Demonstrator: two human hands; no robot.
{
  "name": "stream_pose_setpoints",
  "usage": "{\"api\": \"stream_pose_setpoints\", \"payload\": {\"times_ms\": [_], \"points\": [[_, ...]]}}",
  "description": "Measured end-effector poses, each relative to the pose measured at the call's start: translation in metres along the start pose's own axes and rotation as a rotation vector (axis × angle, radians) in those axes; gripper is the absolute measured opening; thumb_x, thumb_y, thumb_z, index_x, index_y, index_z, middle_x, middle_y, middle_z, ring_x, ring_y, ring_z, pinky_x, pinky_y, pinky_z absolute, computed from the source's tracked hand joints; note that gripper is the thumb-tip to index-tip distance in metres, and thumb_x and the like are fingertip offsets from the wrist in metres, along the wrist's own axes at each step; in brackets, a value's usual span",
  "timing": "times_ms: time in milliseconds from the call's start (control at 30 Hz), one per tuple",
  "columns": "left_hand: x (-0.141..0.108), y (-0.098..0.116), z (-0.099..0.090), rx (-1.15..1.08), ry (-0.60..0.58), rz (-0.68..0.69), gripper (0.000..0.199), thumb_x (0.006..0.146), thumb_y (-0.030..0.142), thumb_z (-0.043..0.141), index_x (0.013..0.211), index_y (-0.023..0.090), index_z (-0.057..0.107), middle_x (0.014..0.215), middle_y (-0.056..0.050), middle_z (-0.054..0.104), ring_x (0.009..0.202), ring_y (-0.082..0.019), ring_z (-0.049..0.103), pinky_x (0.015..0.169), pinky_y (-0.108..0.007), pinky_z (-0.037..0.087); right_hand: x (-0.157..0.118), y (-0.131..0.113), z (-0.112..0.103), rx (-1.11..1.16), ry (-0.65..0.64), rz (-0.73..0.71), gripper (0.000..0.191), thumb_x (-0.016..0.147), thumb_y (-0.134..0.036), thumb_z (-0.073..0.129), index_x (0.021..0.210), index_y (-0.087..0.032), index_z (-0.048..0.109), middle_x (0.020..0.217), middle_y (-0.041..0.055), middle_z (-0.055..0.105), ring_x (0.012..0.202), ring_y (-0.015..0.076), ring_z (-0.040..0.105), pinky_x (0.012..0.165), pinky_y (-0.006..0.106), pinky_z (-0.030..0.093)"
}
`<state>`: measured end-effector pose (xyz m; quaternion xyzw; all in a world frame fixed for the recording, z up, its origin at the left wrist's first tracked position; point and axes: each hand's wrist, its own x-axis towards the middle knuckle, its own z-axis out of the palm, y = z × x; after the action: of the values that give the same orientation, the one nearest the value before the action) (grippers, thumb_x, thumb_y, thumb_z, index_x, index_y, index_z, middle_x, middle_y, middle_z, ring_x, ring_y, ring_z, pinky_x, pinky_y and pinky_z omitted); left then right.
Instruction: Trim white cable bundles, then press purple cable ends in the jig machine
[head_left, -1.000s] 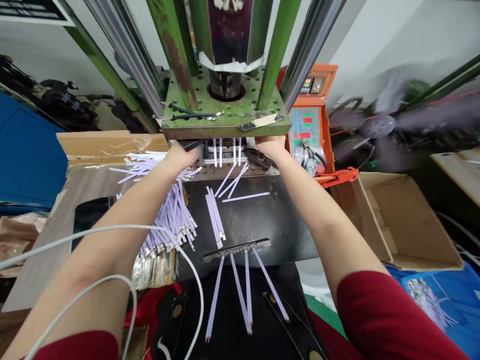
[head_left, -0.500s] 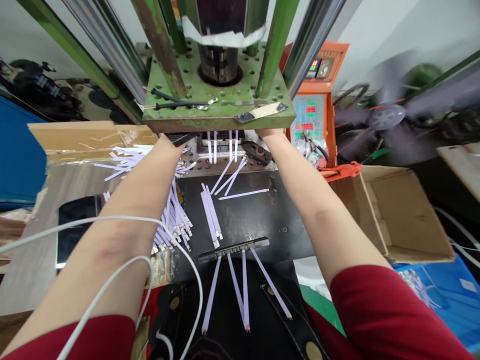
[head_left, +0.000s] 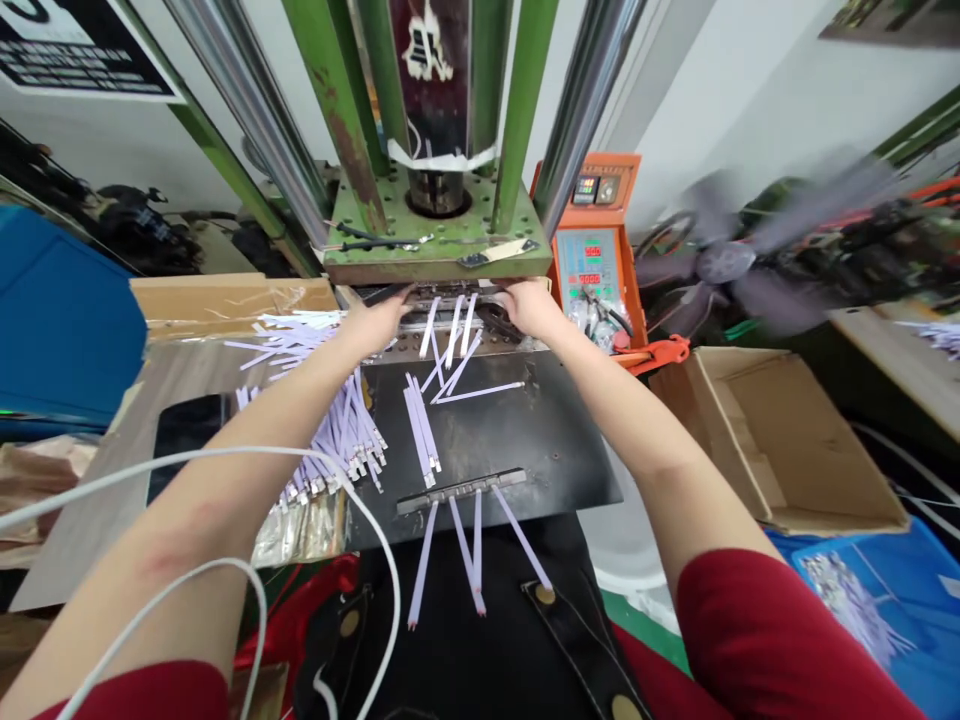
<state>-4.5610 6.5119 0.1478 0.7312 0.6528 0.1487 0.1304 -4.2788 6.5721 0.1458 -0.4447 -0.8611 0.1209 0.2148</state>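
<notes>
left hand (head_left: 375, 322) and right hand (head_left: 531, 306) flank lilac strips (head_left: 454, 331) at the press (head_left: 420, 269), grips indeterminable; control box (head_left: 592, 258) reads "0000", sign (head_left: 82, 52) print blurred.

At twelve o'clock the green press plate (head_left: 435, 268) is overhanging a narrow opening; the left hand (head_left: 375, 325) and right hand (head_left: 531, 308) are taking up its ends, and lavender strips (head_left: 454, 330) are poking out between. At two, the orange control box (head_left: 595, 250) is blocking the side. Between four and five, bare desk (head_left: 547, 440) is offering a path inside the right forearm (head_left: 622, 420). At six, a metal bar (head_left: 461, 492) is lying across the near edge. Toward eight, a white cable (head_left: 285, 452) is crossing above the strip pile (head_left: 345, 435).
</notes>
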Motion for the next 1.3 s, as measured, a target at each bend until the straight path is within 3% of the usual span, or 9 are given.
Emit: {"api": "stream_pose_setpoints", "payload": {"times_ms": [200, 300, 433, 600, 767, 867, 1000, 1100, 1300], "points": [[-0.046, 0.03, -0.001, -0.251, -0.114, 0.094, 0.051, 0.092, 0.042, 0.04, 0.127, 0.015, 0.064, 0.106, -0.009, 0.07, 0.1, -0.024, 0.064, 0.096, -0.035, 0.049, -0.068, -0.001, -0.037, 0.381, -0.208, 0.107, 0.034, 0.095, -0.031, 0.049, 0.111, -0.011, 0.071, 0.084, 0.0076, 0.074, 0.07, 0.0171, 0.065, 0.076, 0.032, 0.054], [-0.069, 0.048, 0.011, -0.464, -0.237, 0.028, 0.052, 0.089, 0.05, 0.043, 0.122, 0.016, 0.065, 0.075, -0.002, 0.061, 0.071, -0.019, 0.057, 0.072, -0.029, 0.049, -0.089, 0.007, -0.053, 0.589, -0.374, 0.067, 0.044, 0.092, -0.054, 0.056, 0.103, -0.014, 0.071, 0.084, 0.0049, 0.071, 0.064, 0.0121, 0.059, 0.063, 0.024, 0.049], [-0.096, 0.078, 0.029, -0.576, -0.4, 0.049, 0.051, 0.086, 0.052, 0.046, 0.116, 0.016, 0.066, 0.066, 0.001, 0.052, 0.059, -0.016, 0.047, 0.058, -0.027, 0.041, -0.092, -0.002, -0.053, 0.692, -0.346, -0.006, 0.066, 0.085, -0.071, 0.058, 0.114, -0.012, 0.069, 0.077, 0.0005, 0.064, 0.063, 0.01, 0.052, 0.058, 0.022, 0.041], [-0.12, 0.102, 0.048, -0.403, -0.432, 0.107, 0.042, 0.092, 0.043, 0.041, 0.111, 0.018, 0.068, 0.083, -0.004, 0.066, 0.073, -0.02, 0.06, 0.074, -0.033, 0.05, -0.107, -0.034, -0.023, 0.579, -0.39, -0.135, 0.054, 0.091, -0.066, 0.052, 0.086, -0.015, 0.068, 0.078, 0.0034, 0.066, 0.073, 0.0146, 0.057, 0.071, 0.027, 0.045], [-0.138, 0.094, 0.064, -0.293, -0.393, 0.226, 0.037, 0.094, 0.03, 0.043, 0.114, 0.016, 0.07, 0.104, -0.011, 0.066, 0.101, -0.024, 0.064, 0.099, -0.038, 0.049, -0.127, -0.039, -0.028, 0.395, 0.095, -0.054, 0.059, 0.103, -0.06, 0.025, 0.072, -0.019, 0.055, 0.075, 0.0055, 0.061, 0.075, 0.017, 0.057, 0.076, 0.029, 0.044], [-0.144, 0.091, 0.065, -0.17, -0.373, 0.286, 0.036, 0.093, 0.027, 0.048, 0.12, 0.016, 0.071, 0.107, -0.013, 0.064, 0.106, -0.026, 0.062, 0.102, -0.04, 0.048, -0.111, -0.037, -0.034, 0.282, 0.018, 0.019, 0.055, 0.104, -0.058, 0.034, 0.073, -0.018, 0.056, 0.069, 0.0028, 0.058, 0.069, 0.0159, 0.055, 0.071, 0.027, 0.04], [-0.141, 0.093, 0.051, 0.004, -0.417, 0.351, 0.036, 0.096, 0.034, 0.049, 0.12, 0.018, 0.072, 0.108, -0.013, 0.068, 0.106, -0.03, 0.063, 0.1, -0.044, 0.049, -0.08, -0.047, -0.015, 0.047, -0.327, -0.073, 0.029, 0.095, -0.042, 0.065, 0.092, -0.013, 0.068, 0.084, 0.0075, 0.067, 0.077, 0.0188, 0.059, 0.073, 0.028, 0.04], [-0.123, 0.08, 0.035, 0.087, -0.335, 0.262, 0.036, 0.098, 0.037, 0.044, 0.107, 0.021, 0.075, 0.108, -0.01, 0.071, 0.105, -0.03, 0.065, 0.097, -0.042, 0.05, -0.066, -0.055, 0.001, 0.02, -0.386, -0.187, 0.019, 0.097, -0.025, 0.061, 0.105, -0.01, 0.07, 0.102, 0.0135, 0.07, 0.094, 0.0219, 0.063, 0.085, 0.031, 0.044], [-0.044, 0.044, 0.025, 0.19, -0.099, -0.112, 0.046, 0.097, 0.042, 0.038, 0.107, 0.014, 0.073, 0.111, -0.018, 0.072, 0.111, -0.035, 0.065, 0.099, -0.044, 0.048, -0.07, -0.066, 0.016, -0.112, -0.418, -0.195, 0.056, 0.086, -0.042, 0.077, 0.128, -0.008, 0.064, 0.129, 0.0223, 0.063, 0.117, 0.0341, 0.058, 0.103, 0.046, 0.045]]}}
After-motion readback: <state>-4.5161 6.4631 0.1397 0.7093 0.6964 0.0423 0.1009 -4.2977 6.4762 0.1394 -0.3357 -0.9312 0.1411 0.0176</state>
